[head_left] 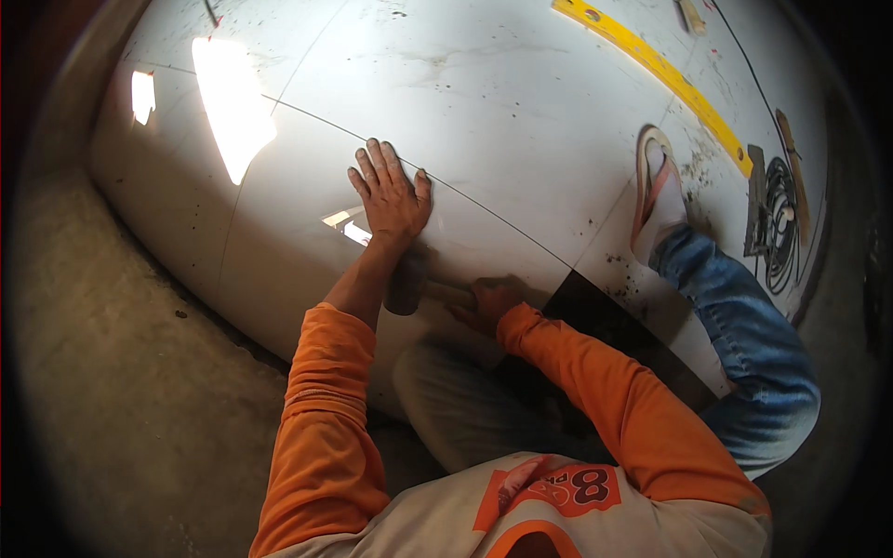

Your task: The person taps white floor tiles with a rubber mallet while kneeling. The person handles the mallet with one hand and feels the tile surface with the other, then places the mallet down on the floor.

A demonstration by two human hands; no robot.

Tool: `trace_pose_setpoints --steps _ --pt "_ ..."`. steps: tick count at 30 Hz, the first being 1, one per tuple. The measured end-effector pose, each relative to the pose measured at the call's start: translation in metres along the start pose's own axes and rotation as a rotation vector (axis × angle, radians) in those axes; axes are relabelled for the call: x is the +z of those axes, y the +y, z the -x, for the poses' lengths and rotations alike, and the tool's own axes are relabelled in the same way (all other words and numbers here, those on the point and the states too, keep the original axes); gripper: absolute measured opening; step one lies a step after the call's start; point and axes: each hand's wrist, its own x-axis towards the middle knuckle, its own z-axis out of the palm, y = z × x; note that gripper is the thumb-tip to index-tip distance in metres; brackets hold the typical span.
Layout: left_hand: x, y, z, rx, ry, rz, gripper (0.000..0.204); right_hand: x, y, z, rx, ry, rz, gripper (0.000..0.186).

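Observation:
My left hand [393, 200] lies flat on a large glossy white floor tile [326, 186], its fingers spread close to a dark joint line. My right hand [493, 302] is wrapped round the wooden handle of a mallet [406, 286]. The mallet's dark head sits just below my left wrist, near the tile surface; whether it touches the tile I cannot tell. Part of the handle is hidden by my right fingers.
A yellow spirit level [670, 79] lies across the tiles at the upper right. A coil of dark cable [781, 223] and a trowel-like tool [755, 205] rest at the far right. Beside my knee is a dark gap [605, 321]. Bare concrete [139, 372] runs along the left.

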Motion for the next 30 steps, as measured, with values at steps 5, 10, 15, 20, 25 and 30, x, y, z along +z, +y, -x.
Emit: trace_pose_setpoints --steps 5,10,15,20,25,30 --pt "-0.001 0.012 0.009 0.097 0.049 0.075 0.072 0.004 0.008 0.014 0.019 -0.043 -0.051 0.074" --pt "0.005 0.051 0.037 0.193 0.103 0.108 0.07 -0.003 0.058 0.085 0.145 0.008 -0.119 0.066" --pt "0.009 0.112 0.086 0.293 0.104 0.178 0.07 -0.046 0.149 0.168 0.253 0.306 -0.074 0.06" --pt "0.002 0.181 0.144 0.356 0.026 0.33 0.074 -0.089 0.165 0.125 0.25 0.808 -0.322 0.062" --pt "-0.004 0.213 0.173 0.443 -0.2 0.493 0.076 -0.129 0.14 0.079 0.356 0.918 -0.467 0.065" --pt "-0.012 0.199 0.176 0.564 -0.289 0.473 0.073 -0.136 0.096 0.077 0.186 0.812 -0.873 0.056"
